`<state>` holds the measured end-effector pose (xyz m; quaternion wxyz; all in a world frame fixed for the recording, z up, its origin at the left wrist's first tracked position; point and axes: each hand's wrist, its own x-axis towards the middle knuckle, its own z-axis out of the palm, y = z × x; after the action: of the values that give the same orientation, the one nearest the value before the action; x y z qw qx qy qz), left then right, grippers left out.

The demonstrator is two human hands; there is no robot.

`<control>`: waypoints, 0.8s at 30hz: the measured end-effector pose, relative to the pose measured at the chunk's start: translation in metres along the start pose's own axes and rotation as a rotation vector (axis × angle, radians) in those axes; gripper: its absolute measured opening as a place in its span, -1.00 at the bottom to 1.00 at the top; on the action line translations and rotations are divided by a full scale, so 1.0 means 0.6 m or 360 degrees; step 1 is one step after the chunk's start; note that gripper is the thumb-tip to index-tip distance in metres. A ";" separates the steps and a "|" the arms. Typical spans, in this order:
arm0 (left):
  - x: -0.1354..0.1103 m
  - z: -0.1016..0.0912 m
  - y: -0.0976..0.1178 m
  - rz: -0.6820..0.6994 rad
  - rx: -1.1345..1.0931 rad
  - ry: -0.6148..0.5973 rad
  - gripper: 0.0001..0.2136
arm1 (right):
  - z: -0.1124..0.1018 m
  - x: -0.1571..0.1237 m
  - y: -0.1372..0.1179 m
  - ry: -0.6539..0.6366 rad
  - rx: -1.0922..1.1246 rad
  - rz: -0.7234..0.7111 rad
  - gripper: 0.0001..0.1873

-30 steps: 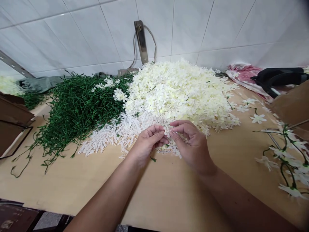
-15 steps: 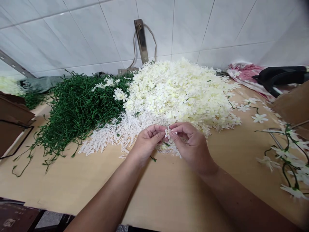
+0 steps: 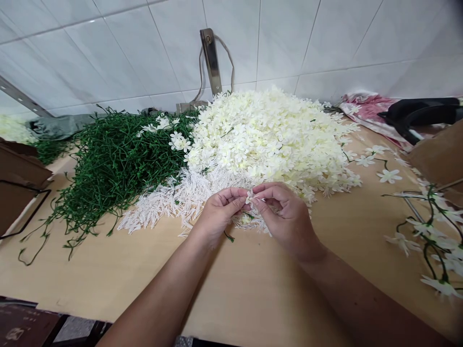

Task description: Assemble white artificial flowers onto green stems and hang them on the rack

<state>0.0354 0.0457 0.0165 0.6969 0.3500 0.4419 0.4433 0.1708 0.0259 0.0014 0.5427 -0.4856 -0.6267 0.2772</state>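
Note:
Close together over the table, both my hands work on one small white artificial flower (image 3: 250,195). My left hand (image 3: 224,208) is closed, thumb and fingers pinching the flower from the left. From the other side, my right hand (image 3: 285,214) pinches a thin white stamen piece (image 3: 257,197) at the flower's middle. A green stem end (image 3: 229,236) shows below my left hand; whether that hand holds it I cannot tell. Behind the hands lie a heap of white stamen pieces (image 3: 170,202) and a large pile of cream flower heads (image 3: 267,135).
Green plastic stems (image 3: 126,149) are heaped at the left. Finished flower sprays (image 3: 434,236) lie on the right, by a cardboard box (image 3: 439,154). A brown box (image 3: 20,183) stands at the left edge. A tiled wall (image 3: 289,38) closes off the back.
The flower has turned slightly between my fingers, and its petals look more bunched. Both hands stay in nearly the same place.

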 end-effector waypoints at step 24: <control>0.003 0.005 -0.007 0.0064 -0.0046 -0.0084 -0.82 | -0.003 -0.001 -0.009 -0.0021 -0.0298 -0.0271 -0.91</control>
<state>0.0398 0.0453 0.0133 0.7044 0.3603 0.4098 0.4540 0.1709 0.0231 0.0067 0.5124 -0.4773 -0.6925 0.1735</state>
